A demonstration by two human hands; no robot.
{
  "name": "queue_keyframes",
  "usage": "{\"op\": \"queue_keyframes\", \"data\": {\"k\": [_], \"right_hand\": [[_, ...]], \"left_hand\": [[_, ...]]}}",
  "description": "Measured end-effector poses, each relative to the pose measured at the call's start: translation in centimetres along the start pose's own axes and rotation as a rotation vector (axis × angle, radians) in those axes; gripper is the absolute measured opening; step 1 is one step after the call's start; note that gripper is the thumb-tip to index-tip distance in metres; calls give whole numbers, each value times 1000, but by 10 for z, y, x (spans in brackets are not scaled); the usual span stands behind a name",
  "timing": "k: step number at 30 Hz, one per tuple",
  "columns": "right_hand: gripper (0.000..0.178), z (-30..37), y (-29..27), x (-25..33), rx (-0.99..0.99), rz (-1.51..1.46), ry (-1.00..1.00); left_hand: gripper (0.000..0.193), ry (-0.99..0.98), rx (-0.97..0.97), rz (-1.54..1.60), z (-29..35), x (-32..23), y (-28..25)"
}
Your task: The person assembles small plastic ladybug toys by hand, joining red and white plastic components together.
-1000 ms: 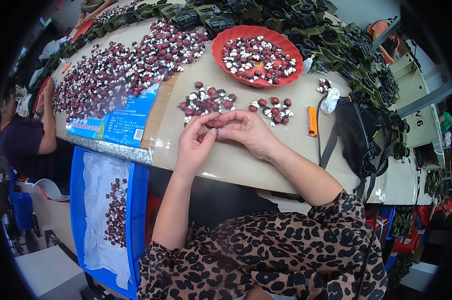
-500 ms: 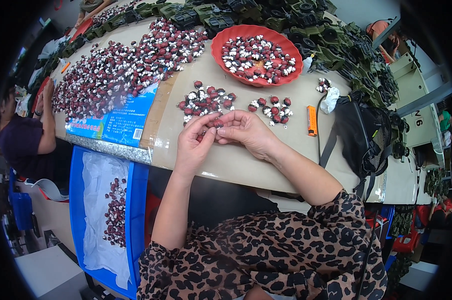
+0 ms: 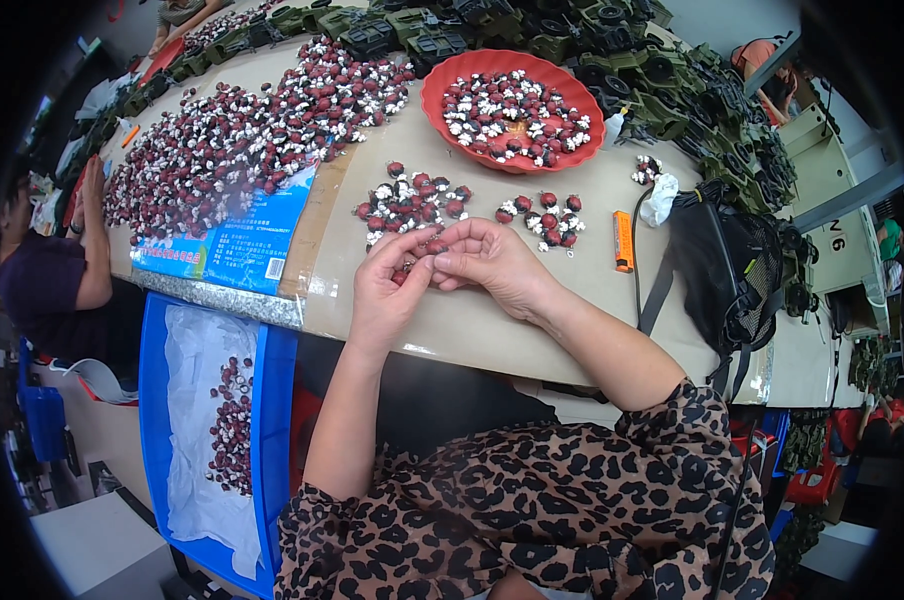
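My left hand [image 3: 384, 290] and my right hand [image 3: 502, 272] meet over the near table edge, fingertips pinched together on a small dark red round figure [image 3: 437, 247]. Another dark red piece [image 3: 400, 276] shows between the left fingers and palm. The fingers partly cover both pieces. Just beyond my hands lies a small pile of red, black and white figures [image 3: 417, 200], with a smaller cluster [image 3: 549, 218] to its right. Farther back stands a scalloped red dish [image 3: 434, 105] holding many such figures.
A large heap of figures [image 3: 232, 140] spreads at left, partly on a blue printed sheet [image 3: 242, 240]. Below it, a blue bin [image 3: 277, 400] holds more. Right are an orange box [image 3: 624, 242] and black bag [image 3: 717, 270]. Green toy vehicles [image 3: 672, 110] line the back; a person sits left.
My hands stay in nearly the same place, both still pinching the figure, with only a slight shift of the fingers. The person at left has moved an arm slightly.
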State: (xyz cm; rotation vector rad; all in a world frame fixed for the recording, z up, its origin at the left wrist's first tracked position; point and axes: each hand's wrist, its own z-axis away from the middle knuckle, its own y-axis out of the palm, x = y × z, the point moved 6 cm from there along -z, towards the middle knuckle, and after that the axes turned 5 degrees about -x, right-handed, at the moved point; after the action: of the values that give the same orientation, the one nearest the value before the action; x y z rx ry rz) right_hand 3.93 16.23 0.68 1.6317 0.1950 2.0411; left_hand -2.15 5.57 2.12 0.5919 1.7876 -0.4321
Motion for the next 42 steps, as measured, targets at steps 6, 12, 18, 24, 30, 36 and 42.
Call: {"op": "queue_keyframes", "data": {"k": [6, 12, 18, 24, 30, 36, 42], "right_hand": [[21, -1, -1, -6, 112, -210, 127], [21, 1, 1, -9, 158, -229, 170], [21, 2, 3, -8, 160, -189, 167], [21, 1, 2, -11, 158, -183, 171], [23, 2, 6, -7, 154, -136, 134], [23, -2, -4, 7, -12, 351, -8], [25, -6, -9, 42, -340, 1286, -700]], "left_hand": [[33, 4, 0, 3, 0, -2, -1], [31, -11, 1, 43, 1, -6, 0], [29, -19, 10, 59, 1, -3, -1], [27, -24, 0, 73, 1, -1, 0], [27, -103, 14, 139, 3, 3, 2], [21, -167, 21, 279, 2, 13, -4], [13, -261, -5, 595, -2, 9, -9]]}}
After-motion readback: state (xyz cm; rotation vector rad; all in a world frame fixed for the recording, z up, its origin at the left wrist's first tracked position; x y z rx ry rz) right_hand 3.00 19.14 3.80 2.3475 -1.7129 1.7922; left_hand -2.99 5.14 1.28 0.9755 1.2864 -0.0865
